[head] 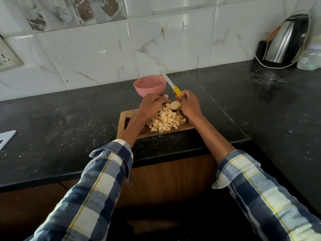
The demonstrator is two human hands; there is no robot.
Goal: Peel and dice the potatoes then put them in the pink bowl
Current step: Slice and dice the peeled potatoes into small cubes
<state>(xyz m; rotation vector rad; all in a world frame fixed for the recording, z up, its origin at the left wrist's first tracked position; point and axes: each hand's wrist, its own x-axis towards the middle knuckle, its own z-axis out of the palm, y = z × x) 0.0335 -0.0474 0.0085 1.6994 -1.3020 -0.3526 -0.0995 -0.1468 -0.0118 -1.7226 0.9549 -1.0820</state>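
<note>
Potatoes are mostly diced already: a heap of pale cubes point(165, 121) lies on the wooden cutting board point(124, 117), which sits at the front edge of the black worktop point(69, 119). One chunk of potato point(175, 105) is not yet cut. It rests at the far side of the board, between my two hands, and brownish skin seems to show on it, though I cannot be sure.

My left hand point(152, 106) reaches over the heap toward that chunk with its fingers bent; whether they touch it, I cannot tell. My right hand point(188, 106) has its fingers curled round the yellow handle of a knife point(171, 85), whose blade points up and away from me, off the board.

Just behind the board stands the pink bowl point(149, 85). It looks empty. By my reckoning, dicing is nearly finished, and moving all the cubes into the bowl has not yet begun.
</note>
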